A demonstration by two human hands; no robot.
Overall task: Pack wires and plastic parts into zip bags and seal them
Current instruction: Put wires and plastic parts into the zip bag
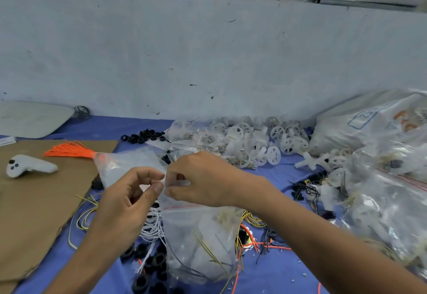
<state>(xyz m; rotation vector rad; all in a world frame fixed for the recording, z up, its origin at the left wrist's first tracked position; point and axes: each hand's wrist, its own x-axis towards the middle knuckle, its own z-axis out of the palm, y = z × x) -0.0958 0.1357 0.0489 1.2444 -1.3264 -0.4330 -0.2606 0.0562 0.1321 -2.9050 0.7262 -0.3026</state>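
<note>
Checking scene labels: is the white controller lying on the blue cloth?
No, the white controller lies on the brown cardboard at the left, not on the blue cloth.

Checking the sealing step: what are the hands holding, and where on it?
The left hand and right hand both pinch the filled zip bag by its top edge, just above the red zip line.

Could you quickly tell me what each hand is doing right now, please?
Left hand: closed, pinching the top edge of the zip bag.
Right hand: closed, pinching the same top edge.
</note>
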